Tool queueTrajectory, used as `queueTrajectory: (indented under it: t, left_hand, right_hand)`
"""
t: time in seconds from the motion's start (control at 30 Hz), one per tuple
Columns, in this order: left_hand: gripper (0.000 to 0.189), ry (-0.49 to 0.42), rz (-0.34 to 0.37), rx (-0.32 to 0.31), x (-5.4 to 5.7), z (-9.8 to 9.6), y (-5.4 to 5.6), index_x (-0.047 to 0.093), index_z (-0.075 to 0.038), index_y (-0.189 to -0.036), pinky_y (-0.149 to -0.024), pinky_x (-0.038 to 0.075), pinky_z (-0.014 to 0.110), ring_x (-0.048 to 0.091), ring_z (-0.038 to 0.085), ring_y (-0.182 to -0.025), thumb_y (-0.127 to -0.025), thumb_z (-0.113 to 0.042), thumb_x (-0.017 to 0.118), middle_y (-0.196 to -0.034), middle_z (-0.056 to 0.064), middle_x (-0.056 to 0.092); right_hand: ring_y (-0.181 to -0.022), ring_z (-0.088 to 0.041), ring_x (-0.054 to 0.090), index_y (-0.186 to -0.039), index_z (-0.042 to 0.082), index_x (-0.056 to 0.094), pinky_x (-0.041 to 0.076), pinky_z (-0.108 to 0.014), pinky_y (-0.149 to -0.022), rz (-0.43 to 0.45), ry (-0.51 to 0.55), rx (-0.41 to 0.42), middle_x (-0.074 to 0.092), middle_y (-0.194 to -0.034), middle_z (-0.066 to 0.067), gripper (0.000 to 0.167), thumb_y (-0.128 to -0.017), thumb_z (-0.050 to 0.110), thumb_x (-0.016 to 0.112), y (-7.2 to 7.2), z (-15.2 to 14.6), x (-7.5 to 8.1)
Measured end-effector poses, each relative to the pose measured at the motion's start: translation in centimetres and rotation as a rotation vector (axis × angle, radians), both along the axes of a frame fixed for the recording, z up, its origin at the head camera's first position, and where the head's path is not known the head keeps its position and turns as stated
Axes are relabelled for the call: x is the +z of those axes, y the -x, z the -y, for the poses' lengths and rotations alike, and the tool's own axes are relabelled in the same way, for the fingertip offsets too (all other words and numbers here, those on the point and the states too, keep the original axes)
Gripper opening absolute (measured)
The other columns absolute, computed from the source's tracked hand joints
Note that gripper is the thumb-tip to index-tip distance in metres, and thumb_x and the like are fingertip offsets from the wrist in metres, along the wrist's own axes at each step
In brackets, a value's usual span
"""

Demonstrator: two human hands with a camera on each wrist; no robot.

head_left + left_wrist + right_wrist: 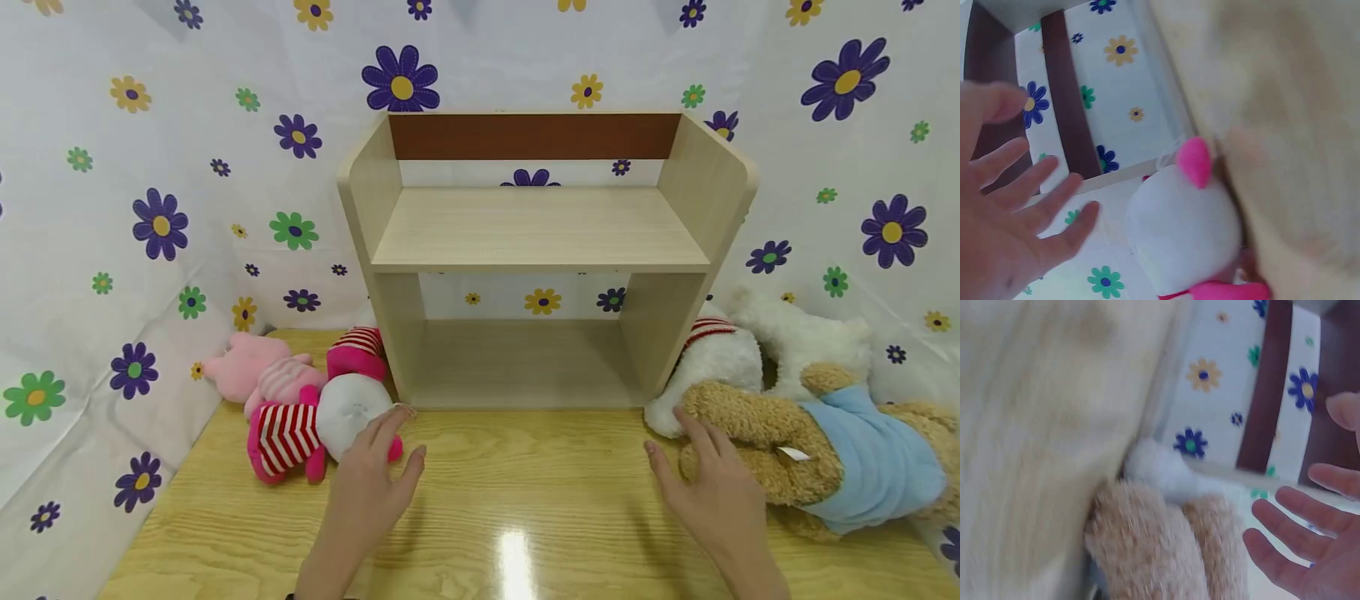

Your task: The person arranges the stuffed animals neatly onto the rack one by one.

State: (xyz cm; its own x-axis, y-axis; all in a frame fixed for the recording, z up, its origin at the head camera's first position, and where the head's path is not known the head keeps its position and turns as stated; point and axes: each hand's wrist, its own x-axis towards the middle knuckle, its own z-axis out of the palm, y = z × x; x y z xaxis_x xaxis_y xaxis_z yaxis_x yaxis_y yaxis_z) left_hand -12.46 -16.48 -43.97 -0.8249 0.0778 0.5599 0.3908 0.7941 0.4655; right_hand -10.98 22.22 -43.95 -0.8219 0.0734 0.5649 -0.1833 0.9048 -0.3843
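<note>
My left hand (367,487) hovers over the wooden table with fingers spread, holding nothing. Just beyond its fingertips lies a plush doll with a white round head (1182,225), pink limbs and a red-and-white striped body (291,437). On the other side, my right hand (712,492) is also spread and holds nothing. It overlaps the brown teddy bear's legs (738,412) in the head view; the bear lies on its side in a light blue shirt (873,458). Between the two hands, farther back, stands a pale wooden two-tier shelf (540,225).
A pink plush pig (243,367) and another striped plush (358,350) lie left of the shelf. Right of it are a white plush with a red striped scarf (723,367) and a fluffy white one (817,337). Flower-patterned cloth (225,150) hangs around the table (480,483).
</note>
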Motion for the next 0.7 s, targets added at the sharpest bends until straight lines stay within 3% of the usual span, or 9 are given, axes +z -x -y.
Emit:
queueTrajectory:
  t: [0.1, 0.17, 0.23, 0.27, 0.4, 0.5, 0.6, 0.7]
  left_hand:
    - [0.041, -0.131, -0.103, -0.013, 1.1, 0.2, 1.5, 0.067, -0.005, -0.126, -0.073, 0.054, 0.021, 0.07, 0.028, -0.108, -0.086, -0.003, 0.075, -0.122, 0.012, 0.072]
    - [0.037, -0.215, -0.147, -0.001, 1.8, 0.4, 2.6, 0.068, -0.003, -0.124, -0.075, 0.05, 0.012, 0.071, 0.027, -0.105, -0.087, 0.0, 0.073, -0.117, 0.013, 0.074]
    - [0.034, -0.298, -0.162, 0.017, 2.6, 0.5, 3.7, 0.069, -0.001, -0.123, -0.09, 0.052, 0.015, 0.071, 0.028, -0.107, -0.088, 0.001, 0.072, -0.115, 0.014, 0.074]
    - [0.034, -0.337, -0.158, 0.031, 2.9, 0.5, 4.2, 0.068, -0.001, -0.123, -0.089, 0.054, 0.018, 0.071, 0.028, -0.107, -0.089, 0.0, 0.072, -0.115, 0.014, 0.074]
    - [0.04, -0.473, -0.121, 0.044, 4.3, 0.5, 6.1, 0.063, 0.0, -0.132, -0.091, 0.058, 0.036, 0.07, 0.03, -0.113, -0.093, -0.001, 0.069, -0.124, 0.017, 0.07]
    - [0.049, -0.505, -0.11, 0.044, 5.3, 0.3, 7.4, 0.056, 0.0, -0.141, -0.092, 0.057, 0.044, 0.068, 0.032, -0.118, -0.094, -0.002, 0.068, -0.132, 0.018, 0.065]
    - [0.059, -0.51, -0.109, 0.046, 5.9, 0.2, 8.8, 0.048, -0.003, -0.15, -0.094, 0.057, 0.051, 0.066, 0.035, -0.123, -0.095, -0.005, 0.069, -0.141, 0.019, 0.059]
    - [0.067, -0.51, -0.101, 0.047, 6.3, 0.3, 10.3, 0.04, -0.006, -0.156, -0.096, 0.056, 0.054, 0.062, 0.038, -0.129, -0.095, -0.01, 0.068, -0.148, 0.019, 0.053]
  right_hand:
    - [-0.077, -0.043, 0.069, -0.128, 0.002, 0.068, 0.048, -0.049, -0.047, -0.129, 0.036, -0.062, 0.07, -0.107, -0.026, 0.053, -0.081, 0.023, 0.082, -0.1, -1.5, 0.5]
    - [-0.077, -0.045, 0.067, -0.125, -0.001, 0.069, 0.05, -0.058, -0.054, -0.169, 0.067, -0.105, 0.07, -0.103, -0.028, 0.05, -0.082, 0.021, 0.081, -0.2, -2.4, 0.6]
    - [-0.079, -0.046, 0.066, -0.124, -0.004, 0.068, 0.05, -0.061, -0.061, -0.185, 0.095, -0.149, 0.069, -0.1, -0.029, 0.048, -0.083, 0.02, 0.08, -0.4, -3.3, 0.7]
    - [-0.08, -0.046, 0.066, -0.123, -0.005, 0.069, 0.049, -0.061, -0.063, -0.191, 0.106, -0.171, 0.069, -0.099, -0.03, 0.047, -0.084, 0.019, 0.079, -0.4, -3.8, 0.6]
    - [-0.084, -0.04, 0.064, -0.122, -0.007, 0.069, 0.045, -0.033, -0.069, -0.199, 0.19, -0.259, 0.07, -0.1, -0.03, 0.044, -0.087, 0.019, 0.076, -0.6, -5.4, 0.5]
    - [-0.077, -0.005, 0.062, -0.123, -0.005, 0.07, 0.034, -0.011, -0.069, -0.206, 0.293, -0.335, 0.071, -0.102, -0.029, 0.042, -0.091, 0.021, 0.074, -0.7, -6.4, 0.4]
    - [-0.072, 0.024, 0.043, -0.122, -0.005, 0.071, 0.03, -0.001, -0.068, -0.252, 0.374, -0.403, 0.072, -0.099, -0.026, 0.038, -0.093, 0.021, 0.072, -0.9, -7.1, 0.4]
    - [-0.07, 0.029, 0.04, -0.12, -0.003, 0.073, 0.031, 0.003, -0.067, -0.29, 0.454, -0.484, 0.07, -0.09, 0.006, 0.035, -0.095, 0.022, 0.069, -1.2, -7.5, 0.4]
